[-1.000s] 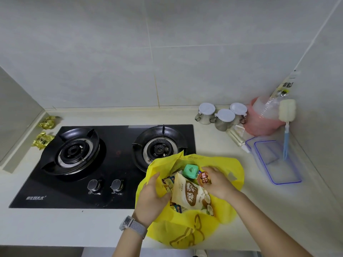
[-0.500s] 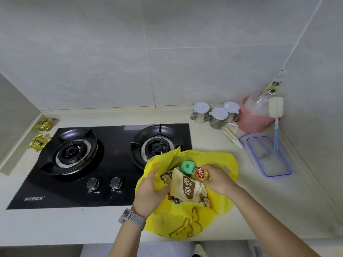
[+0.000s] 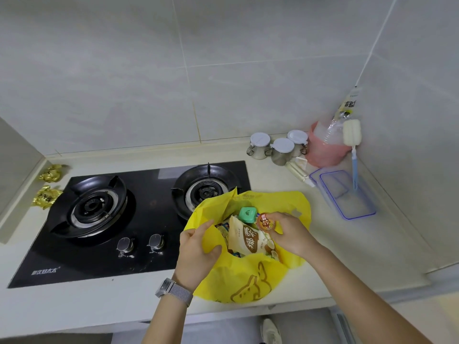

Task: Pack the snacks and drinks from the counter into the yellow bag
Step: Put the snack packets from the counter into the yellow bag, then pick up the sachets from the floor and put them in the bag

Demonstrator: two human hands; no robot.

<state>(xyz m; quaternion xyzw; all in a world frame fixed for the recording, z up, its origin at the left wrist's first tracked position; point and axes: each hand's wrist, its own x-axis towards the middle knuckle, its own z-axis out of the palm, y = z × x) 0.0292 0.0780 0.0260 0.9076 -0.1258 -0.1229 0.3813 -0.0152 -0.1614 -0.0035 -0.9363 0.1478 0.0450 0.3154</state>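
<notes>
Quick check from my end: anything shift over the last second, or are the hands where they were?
Hardly anything. The right hand still pinches the small round snack cup over the yellow bag; the left hand keeps holding the bag's rim open. The beige snack pouch and green item stay inside; two gold packets remain left of the stove.

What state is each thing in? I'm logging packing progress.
yellow bag: open, lying on the counter, part filled
left hand: grips the bag's rim
right hand: pinches a small round snack
small round snack: held over the bag's mouth
gold packets: on the counter, unpacked
three jars: lidded
</notes>
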